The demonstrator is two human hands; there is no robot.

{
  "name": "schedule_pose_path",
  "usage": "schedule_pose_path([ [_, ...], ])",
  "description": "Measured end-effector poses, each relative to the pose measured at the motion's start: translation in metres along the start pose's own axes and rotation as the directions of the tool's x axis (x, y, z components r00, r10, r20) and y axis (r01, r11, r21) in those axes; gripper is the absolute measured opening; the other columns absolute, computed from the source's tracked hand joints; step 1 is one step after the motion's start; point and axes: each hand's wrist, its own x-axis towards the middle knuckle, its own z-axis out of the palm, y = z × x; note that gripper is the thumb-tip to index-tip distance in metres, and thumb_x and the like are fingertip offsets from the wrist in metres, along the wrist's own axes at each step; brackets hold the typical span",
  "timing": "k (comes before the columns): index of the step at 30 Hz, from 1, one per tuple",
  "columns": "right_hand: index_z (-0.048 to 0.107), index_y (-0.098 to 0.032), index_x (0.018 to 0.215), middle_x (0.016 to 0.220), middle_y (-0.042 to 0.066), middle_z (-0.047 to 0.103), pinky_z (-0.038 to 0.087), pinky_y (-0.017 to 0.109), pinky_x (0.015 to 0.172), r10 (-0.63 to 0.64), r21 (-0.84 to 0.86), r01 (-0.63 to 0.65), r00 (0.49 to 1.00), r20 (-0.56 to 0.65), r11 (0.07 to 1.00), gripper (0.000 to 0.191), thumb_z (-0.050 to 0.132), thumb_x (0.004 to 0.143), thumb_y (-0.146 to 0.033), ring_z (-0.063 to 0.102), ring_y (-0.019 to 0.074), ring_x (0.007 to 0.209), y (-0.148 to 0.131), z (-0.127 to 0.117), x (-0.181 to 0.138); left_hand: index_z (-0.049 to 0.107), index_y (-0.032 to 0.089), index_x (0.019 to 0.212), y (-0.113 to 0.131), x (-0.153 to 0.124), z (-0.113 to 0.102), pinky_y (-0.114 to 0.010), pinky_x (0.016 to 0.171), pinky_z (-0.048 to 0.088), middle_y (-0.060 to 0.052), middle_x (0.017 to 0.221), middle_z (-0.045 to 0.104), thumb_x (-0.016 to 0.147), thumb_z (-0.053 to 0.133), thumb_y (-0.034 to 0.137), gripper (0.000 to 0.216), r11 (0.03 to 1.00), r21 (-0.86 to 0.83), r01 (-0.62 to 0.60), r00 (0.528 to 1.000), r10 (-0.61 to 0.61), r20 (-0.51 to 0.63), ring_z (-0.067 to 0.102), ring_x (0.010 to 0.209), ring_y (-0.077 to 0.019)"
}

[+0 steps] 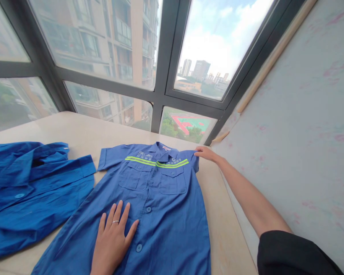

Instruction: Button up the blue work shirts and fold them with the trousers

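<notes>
A blue short-sleeved work shirt (172, 214) lies spread front side up, its collar toward the window. It has a yellow-green stripe across the chest, two flap pockets and buttons down the front. My left hand (113, 235), with a ring on one finger, rests flat on the lower front, fingers spread beside the button line. At the far right, my right hand (205, 152) pinches the shirt's sleeve near the shoulder. The underside of that grip is hidden.
To the left lies a second blue garment (46, 191), rumpled and cut off by the view's edge. Both lie on a pale wooden surface (80, 128) that meets grey window frames (159, 95). A wallpapered wall (298, 145) closes off the right side, with torn trim at its lower corner.
</notes>
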Motion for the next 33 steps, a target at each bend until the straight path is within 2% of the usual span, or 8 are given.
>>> schedule_pose_path([
  [3, 0.058, -0.018, 0.063, 0.086, 0.002, 0.071, 0.047, 0.031, 0.079, -0.023, -0.066, 0.022, 1.000, -0.006, 0.998, 0.023, 0.060, 0.076, -0.036, 0.063, 0.0215, 0.088, -0.012, -0.018, 0.004, 0.053, 0.016, 0.141, 0.001, 0.000, -0.001, -0.055, 0.115, 0.023, -0.014, 0.149, 0.046, 0.089, 0.039, 0.056, 0.067, 1.000, 0.001, 0.004, 1.000, -0.004, -0.002, 0.035, 0.142, -0.0337],
  [8, 0.055, -0.019, 0.059, 0.111, 0.004, 0.071, 0.043, 0.029, 0.090, -0.079, -0.189, 0.084, 0.996, 0.033, 0.978, 0.026, 0.066, 0.075, -0.037, 0.062, 0.0219, 0.104, -0.039, -0.033, 0.008, 0.054, 0.016, 0.140, 0.001, 0.000, -0.003, -0.055, 0.115, 0.024, -0.014, 0.149, 0.045, 0.089, 0.040, 0.057, 0.067, 1.000, 0.004, -0.004, 1.000, 0.004, -0.009, 0.036, 0.141, -0.0341],
  [12, 0.062, -0.018, 0.063, 0.090, 0.005, 0.074, 0.045, 0.028, 0.077, -0.004, -0.352, 0.044, 0.993, 0.114, 0.935, 0.028, 0.066, 0.078, -0.041, 0.066, 0.0230, 0.089, -0.052, -0.033, 0.012, 0.055, 0.017, 0.139, 0.002, 0.001, -0.005, -0.054, 0.115, 0.025, -0.013, 0.148, 0.047, 0.088, 0.040, 0.057, 0.067, 1.000, 0.001, 0.005, 1.000, -0.005, -0.005, 0.037, 0.141, -0.0335],
  [14, 0.066, -0.017, 0.069, 0.083, 0.008, 0.073, 0.046, 0.030, 0.075, 0.064, -0.459, -0.006, 0.992, 0.112, 0.889, 0.027, 0.066, 0.080, -0.042, 0.067, 0.0253, 0.085, -0.055, -0.032, 0.015, 0.055, 0.017, 0.139, 0.003, 0.001, -0.006, -0.054, 0.115, 0.025, -0.013, 0.149, 0.046, 0.088, 0.040, 0.057, 0.066, 1.000, -0.003, 0.011, 1.000, -0.011, 0.001, 0.037, 0.141, -0.0332],
  [20, 0.068, -0.008, 0.104, 0.106, 0.027, 0.069, 0.042, 0.049, 0.089, 0.199, -0.681, -0.212, 0.975, -0.099, 0.701, 0.029, 0.056, 0.091, -0.031, 0.063, 0.0395, 0.106, -0.062, -0.021, 0.014, 0.055, 0.015, 0.139, 0.004, 0.001, -0.007, -0.054, 0.116, 0.023, -0.014, 0.148, 0.047, 0.088, 0.039, 0.056, 0.067, 0.999, -0.032, 0.020, 1.000, -0.020, -0.010, 0.037, 0.141, -0.0337],
  [25, 0.064, -0.009, 0.115, 0.117, 0.028, 0.065, 0.032, 0.054, 0.101, 0.190, -0.715, -0.250, 0.968, -0.164, 0.654, 0.035, 0.053, 0.094, -0.035, 0.055, 0.0400, 0.120, -0.070, -0.001, 0.007, 0.055, 0.014, 0.139, 0.004, 0.001, -0.007, -0.055, 0.115, 0.023, -0.016, 0.149, 0.046, 0.089, 0.041, 0.055, 0.066, 0.998, -0.059, 0.017, 1.000, -0.018, -0.024, 0.038, 0.140, -0.0352],
  [29, 0.061, -0.016, 0.122, 0.128, 0.022, 0.061, 0.037, 0.048, 0.100, 0.259, -0.674, -0.311, 0.949, -0.180, 0.670, 0.044, 0.054, 0.092, -0.048, 0.052, 0.0354, 0.125, -0.059, 0.019, -0.006, 0.053, 0.014, 0.141, 0.004, 0.000, -0.008, -0.055, 0.115, 0.024, -0.016, 0.150, 0.044, 0.090, 0.042, 0.053, 0.065, 0.999, -0.046, 0.011, 1.000, -0.012, -0.004, 0.036, 0.141, -0.0353],
  [33, 0.058, -0.009, 0.124, 0.122, 0.027, 0.062, 0.047, 0.046, 0.087, 0.469, -0.583, -0.532, 0.840, -0.272, 0.614, 0.048, 0.049, 0.095, -0.047, 0.062, 0.0336, 0.111, -0.028, 0.035, -0.035, 0.051, 0.015, 0.142, 0.000, -0.001, -0.006, -0.055, 0.116, 0.023, -0.015, 0.151, 0.042, 0.089, 0.044, 0.051, 0.064, 0.999, -0.043, -0.010, 1.000, 0.011, 0.024, 0.034, 0.142, -0.0345],
])
